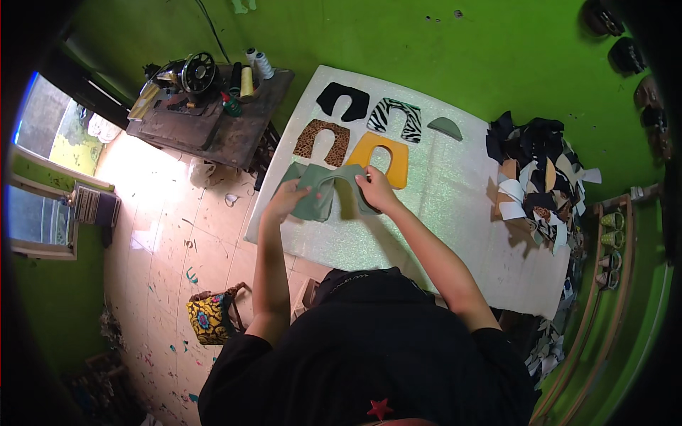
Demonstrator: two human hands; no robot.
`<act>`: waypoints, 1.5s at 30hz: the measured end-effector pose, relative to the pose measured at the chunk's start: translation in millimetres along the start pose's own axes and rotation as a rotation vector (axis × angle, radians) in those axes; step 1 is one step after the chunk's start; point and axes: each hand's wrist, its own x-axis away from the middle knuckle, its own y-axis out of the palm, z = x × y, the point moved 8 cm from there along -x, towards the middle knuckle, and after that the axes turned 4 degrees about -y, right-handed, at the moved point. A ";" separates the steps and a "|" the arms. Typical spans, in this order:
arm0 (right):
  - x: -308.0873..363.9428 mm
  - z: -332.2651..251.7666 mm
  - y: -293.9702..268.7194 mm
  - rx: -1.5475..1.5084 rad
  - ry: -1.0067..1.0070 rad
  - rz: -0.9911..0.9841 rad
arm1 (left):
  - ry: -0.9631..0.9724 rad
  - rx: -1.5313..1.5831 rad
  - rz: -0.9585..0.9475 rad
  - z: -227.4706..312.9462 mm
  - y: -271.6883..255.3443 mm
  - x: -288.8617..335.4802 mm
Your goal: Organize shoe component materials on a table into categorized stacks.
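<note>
Between my two hands is a grey-green U-shaped piece of fabric or leather, lifted just over the near part of the white table. My left hand pinches its left side, where layers seem to overlap. On its right arm, my right hand grips near the top edge. Similar U-shaped pieces lie flat beyond: a yellow stack beside my right hand, a leopard-print one, a black one and a zebra-print one. A small green half-round piece lies farther right.
A heap of fabric scraps covers the table's right end. At the back left stands a sewing machine on a dark wooden table with thread cones. A patterned bag sits on the scrap-strewn tiled floor.
</note>
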 end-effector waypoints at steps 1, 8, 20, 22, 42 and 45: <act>-6.2 6.2 13.2 -0.002 0.000 -0.006 | 0.040 -0.150 0.130 1.8 -17.9 -4.8; -22.0 52.7 73.2 -0.115 0.334 -0.078 | 0.132 -0.542 0.482 1.8 -70.8 -28.4; -5.0 26.3 73.1 -0.010 0.306 0.037 | 0.162 -0.713 0.707 -13.6 -80.3 -13.0; -12.2 30.6 67.9 0.222 0.186 0.072 | 0.160 -0.748 0.738 -3.4 -68.8 -9.9; -14.3 -37.8 74.6 0.539 -0.248 0.057 | 0.140 -1.149 0.871 14.7 -35.2 -1.4; -26.4 -53.5 96.5 0.724 -0.390 -0.057 | 0.178 -1.155 0.939 10.1 -33.5 -1.5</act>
